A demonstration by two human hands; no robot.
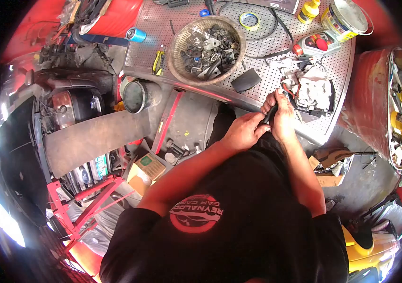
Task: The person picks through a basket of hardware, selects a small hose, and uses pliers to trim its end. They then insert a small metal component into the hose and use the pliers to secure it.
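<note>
My left hand (pixel 244 132) and my right hand (pixel 283 117) meet in front of my body at the near edge of the metal bench. Both are closed around a small dark, elongated piece (pixel 270 114), mostly hidden by the fingers, so its kind does not show. Just beyond my right hand lies a crumpled white rag (pixel 315 89), with a thin red-orange item (pixel 287 90) beside it. A flat black piece (pixel 246 80) rests on the bench left of the hands. Further left stands a round basin (pixel 177 61) full of small metal parts and clips.
The perforated bench (pixel 158 28) also bears a blue oil filter (pixel 136 35), yellow-handled pliers (pixel 158 62), a tape roll (pixel 249 20), a yellow bottle (pixel 308 12), a grey jug (pixel 320 45) and a bucket (pixel 344 19). At right stands a red drum (pixel 366 94); boxes lie below.
</note>
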